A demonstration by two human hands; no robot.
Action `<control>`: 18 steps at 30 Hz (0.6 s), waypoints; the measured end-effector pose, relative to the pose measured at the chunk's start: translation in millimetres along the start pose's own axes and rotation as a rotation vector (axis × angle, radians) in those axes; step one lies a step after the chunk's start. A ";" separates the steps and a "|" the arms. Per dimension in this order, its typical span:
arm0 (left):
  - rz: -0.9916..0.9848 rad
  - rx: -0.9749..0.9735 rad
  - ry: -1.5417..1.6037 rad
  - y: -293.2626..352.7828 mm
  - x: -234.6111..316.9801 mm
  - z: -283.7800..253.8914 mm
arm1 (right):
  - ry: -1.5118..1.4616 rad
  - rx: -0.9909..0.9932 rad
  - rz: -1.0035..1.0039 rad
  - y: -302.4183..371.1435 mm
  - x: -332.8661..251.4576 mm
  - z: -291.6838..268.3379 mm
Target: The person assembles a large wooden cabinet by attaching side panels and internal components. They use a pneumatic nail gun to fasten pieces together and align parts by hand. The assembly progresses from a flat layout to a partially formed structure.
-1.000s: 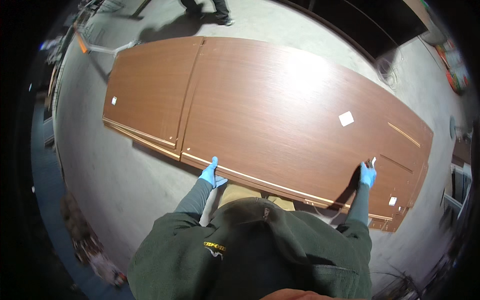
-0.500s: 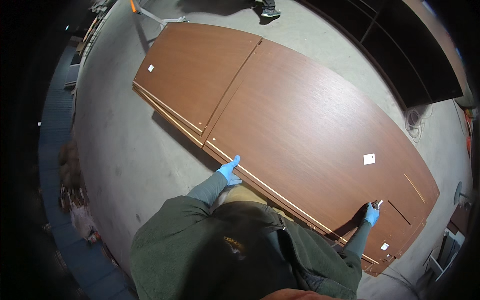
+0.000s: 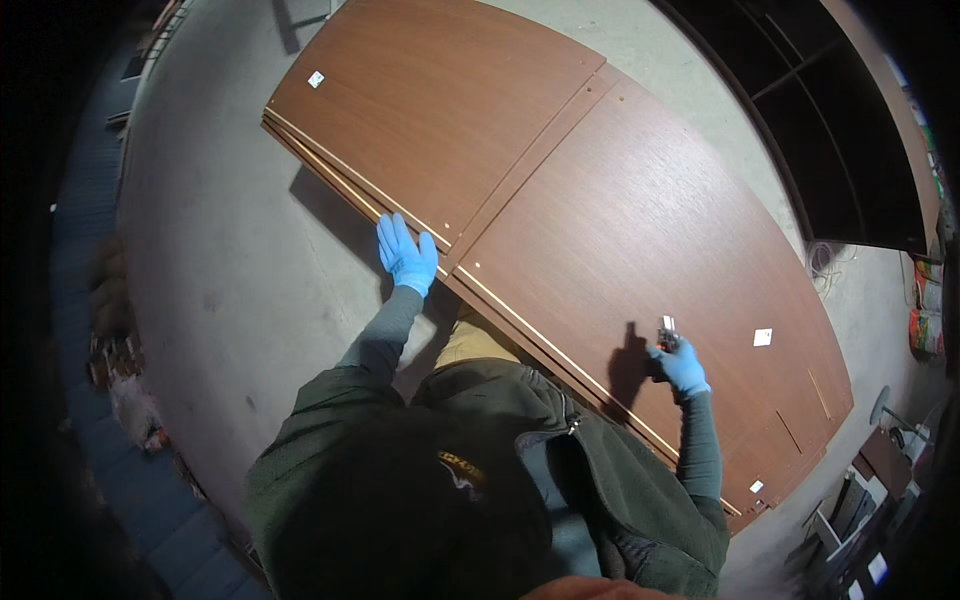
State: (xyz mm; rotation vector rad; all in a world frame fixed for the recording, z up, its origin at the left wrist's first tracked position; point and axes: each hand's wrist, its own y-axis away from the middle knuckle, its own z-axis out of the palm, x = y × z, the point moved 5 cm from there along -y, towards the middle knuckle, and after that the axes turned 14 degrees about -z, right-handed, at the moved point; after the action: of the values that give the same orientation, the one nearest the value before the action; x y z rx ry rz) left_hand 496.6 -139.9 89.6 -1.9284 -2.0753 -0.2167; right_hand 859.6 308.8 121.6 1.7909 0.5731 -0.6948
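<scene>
Large brown wood-look panels (image 3: pixel 640 220) lie stacked flat in front of me, with light, unfinished strips along their near edges. My left hand (image 3: pixel 408 262), in a blue glove, is open with the fingers stretched out, over the near edge by the joint between two panels; whether it touches the edge I cannot tell. My right hand (image 3: pixel 686 370), also blue-gloved, is closed around a small dark handheld tool (image 3: pixel 668 338) with a bright silvery end pointing away from me. It is raised over the big right panel, and its shadow falls to the left. The tool's exact kind is unclear.
White stickers (image 3: pixel 763 337) sit on the panels. A tall dark shelf unit (image 3: pixel 830 110) stands at the far right, with a loose cable (image 3: pixel 824 262) beside it. Stacked items (image 3: pixel 855 510) and a round-based stand (image 3: pixel 880 405) are at the right. Grey concrete floor (image 3: pixel 220 260) lies left.
My left hand has moved left along the edge, its fingers now spread. My right hand has drawn left with the tool, away from the right end. The view has shifted, and the person's foot is gone.
</scene>
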 end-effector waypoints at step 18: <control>0.176 -0.555 -0.274 -188.1 -56.5 11.4 | 0.445 0.240 -0.006 -373.8 -390.7 141.1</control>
State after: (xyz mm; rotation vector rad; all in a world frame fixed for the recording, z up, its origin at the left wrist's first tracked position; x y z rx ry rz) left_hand 311.8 -206.3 78.2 -2.5770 -2.1535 -0.5686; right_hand 302.4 269.5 109.2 2.1893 0.8164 -0.3770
